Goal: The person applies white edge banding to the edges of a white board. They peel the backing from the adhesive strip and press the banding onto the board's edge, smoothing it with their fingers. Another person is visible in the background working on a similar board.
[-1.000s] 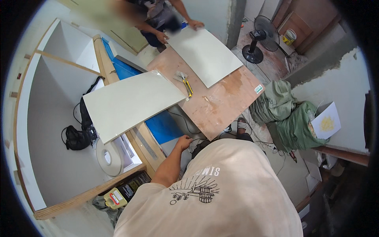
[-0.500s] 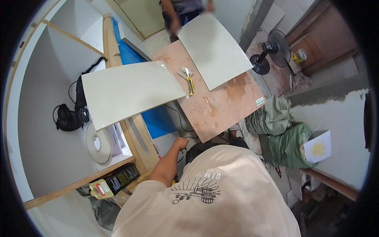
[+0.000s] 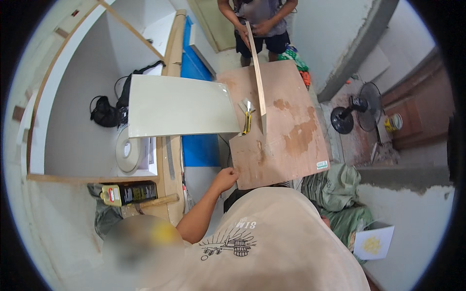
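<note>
My left hand [image 3: 225,179] is closed, its knuckles beside the near left corner of a reddish plywood board [image 3: 281,167]. Whether its fingers grip the board's edge or anything else cannot be seen. My right hand is out of sight behind my shirt. On the plywood lies a yellow and black utility knife [image 3: 247,121]. A pale flat panel [image 3: 182,106] rests to the left, its right end overlapping the board. Across the board, a co-worker's hands [image 3: 262,29] are at a second panel [image 3: 257,72], standing on edge on the plywood and seen edge-on.
At left stands a white cabinet carcass [image 3: 73,126] with an edging roll [image 3: 127,149] inside. Near it are a yellow and black can [image 3: 128,193] and a wooden-handled tool [image 3: 160,201]. Green sacks [image 3: 335,184] and a standing fan [image 3: 359,104] are at right.
The co-worker's panel has gone from lying flat to standing on edge. My left hand has come up against the plywood's corner. My view has shifted.
</note>
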A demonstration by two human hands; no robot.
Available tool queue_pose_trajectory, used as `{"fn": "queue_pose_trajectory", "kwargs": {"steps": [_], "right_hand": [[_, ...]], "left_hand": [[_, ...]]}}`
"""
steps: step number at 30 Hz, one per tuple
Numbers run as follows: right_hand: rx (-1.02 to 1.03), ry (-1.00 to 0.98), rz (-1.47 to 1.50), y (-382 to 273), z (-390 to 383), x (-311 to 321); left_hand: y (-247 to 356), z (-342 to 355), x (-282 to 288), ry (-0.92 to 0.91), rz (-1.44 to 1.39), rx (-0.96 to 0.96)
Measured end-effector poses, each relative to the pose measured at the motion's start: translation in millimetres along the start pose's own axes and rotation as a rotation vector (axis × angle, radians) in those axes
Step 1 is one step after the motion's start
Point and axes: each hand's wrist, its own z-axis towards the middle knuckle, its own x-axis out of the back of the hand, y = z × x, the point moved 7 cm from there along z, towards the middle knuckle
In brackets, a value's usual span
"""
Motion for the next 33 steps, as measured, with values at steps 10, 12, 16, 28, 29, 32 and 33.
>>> {"fn": "queue_pose_trajectory", "kwargs": {"steps": [10,12,16,28,29,32,33], "right_hand": [[0.005,-0.228,0.128,-42.4,153.8,57.0],[0.041,-0.213,0.117,-68.4,168.3,65.0],[0.125,-0.256,0.237,-92.4,181.7,59.6],[0.090,-0.290,-0.190,-2.9,138.2,29.1],[0.097,-0.286,-0.198,-4.5,134.1,29.2],[0.113,-0.249,-0.214,-25.5,116.3,35.8],[0.096,-0.217,-0.211,-45.5,101.1,38.6]], "left_hand": [[435.3,-215.1,91.7,-0.294,-0.697,-1.171],[444.5,-229.9,76.9,-0.284,-0.913,-1.152],[426.9,-227.7,57.2,-0.265,-1.141,-1.138],[408.3,-217.7,48.1,-0.312,-1.053,-1.046],[403.8,-214.8,48.5,-0.321,-1.094,-1.060],[370.3,-196.2,60.0,-0.425,-1.024,-0.979],[351.1,-185.9,58.0,-0.319,-0.950,-0.843]]}}
